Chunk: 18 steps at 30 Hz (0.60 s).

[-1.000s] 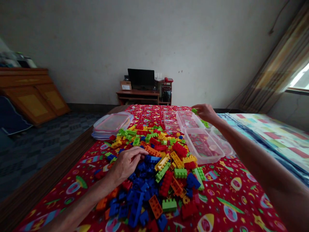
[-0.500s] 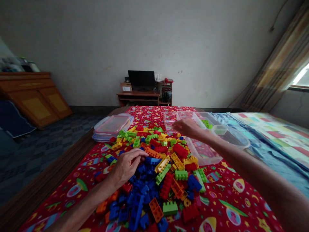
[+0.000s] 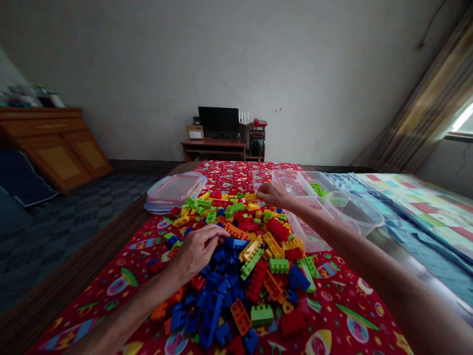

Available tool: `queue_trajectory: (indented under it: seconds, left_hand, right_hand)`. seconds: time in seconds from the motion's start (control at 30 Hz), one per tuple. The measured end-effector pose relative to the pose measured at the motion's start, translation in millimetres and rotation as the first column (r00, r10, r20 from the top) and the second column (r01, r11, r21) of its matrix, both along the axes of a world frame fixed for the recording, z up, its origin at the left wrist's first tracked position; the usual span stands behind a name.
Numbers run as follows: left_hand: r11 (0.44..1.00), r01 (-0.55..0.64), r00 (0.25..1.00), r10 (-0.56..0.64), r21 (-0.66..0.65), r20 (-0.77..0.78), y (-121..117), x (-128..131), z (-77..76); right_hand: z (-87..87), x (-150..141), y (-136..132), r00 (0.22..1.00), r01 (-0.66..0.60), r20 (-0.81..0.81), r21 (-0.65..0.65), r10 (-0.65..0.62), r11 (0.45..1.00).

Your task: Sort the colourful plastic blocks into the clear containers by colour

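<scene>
A large heap of toy building bricks [image 3: 221, 291] in blue, red, yellow, green and orange spreads over the cloth. My left hand [image 3: 201, 249] rests over the left middle of the heap, thumb and fingers drawn together. Its fingertips meet the end of an orange brick [image 3: 236, 230], just above a blue brick [image 3: 236, 243]; anything inside the fingers is hidden. At the far edge of the heap, my right hand [image 3: 274, 194] is closed with fingertips pointing left, beside a yellow brick [image 3: 251, 196]. Whether it grips that brick is too small to tell.
Clear plastic boxes [image 3: 310, 241] stand right of the heap, one containing green bricks [image 3: 318, 190]. A round clear tub [image 3: 356, 217] is farther right. Stacked lids [image 3: 175, 190] lie at the back left. A patterned red cloth [image 3: 121, 301] covers the table.
My right hand has moved a little left, from over the clear boxes to the far edge of the heap. My left hand stays at the same bricks; the view has shifted slightly.
</scene>
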<state>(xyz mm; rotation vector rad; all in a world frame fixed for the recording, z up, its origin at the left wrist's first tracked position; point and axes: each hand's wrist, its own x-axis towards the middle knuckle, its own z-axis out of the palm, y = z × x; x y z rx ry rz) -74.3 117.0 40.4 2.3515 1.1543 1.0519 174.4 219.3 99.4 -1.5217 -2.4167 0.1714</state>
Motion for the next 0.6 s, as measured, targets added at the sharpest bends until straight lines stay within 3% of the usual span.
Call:
queue_trajectory:
  seconds: [0.2, 0.33, 0.6]
  left_hand:
    - [1.000, 0.007, 1.000, -0.006, 0.022, -0.012, 0.3, 0.8, -0.1]
    - [1.000, 0.014, 1.000, -0.014, 0.027, -0.013, 0.2, 0.7, 0.1]
    - [0.999, 0.019, 1.000, -0.018, 0.036, -0.008, -0.2, 1.2, -1.0]
  right_hand:
    - [-24.7, -17.5, 10.6, 0.979, -0.115, 0.161, -0.075, 0.126, 0.991]
    - [-41.1, -24.9, 10.2, 0.963, -0.150, 0.227, 0.006, 0.144, 0.989]
    - [-28.8, -12.8, -0.4, 0.980, -0.196, 0.031, 0.062, 0.194, 0.979]
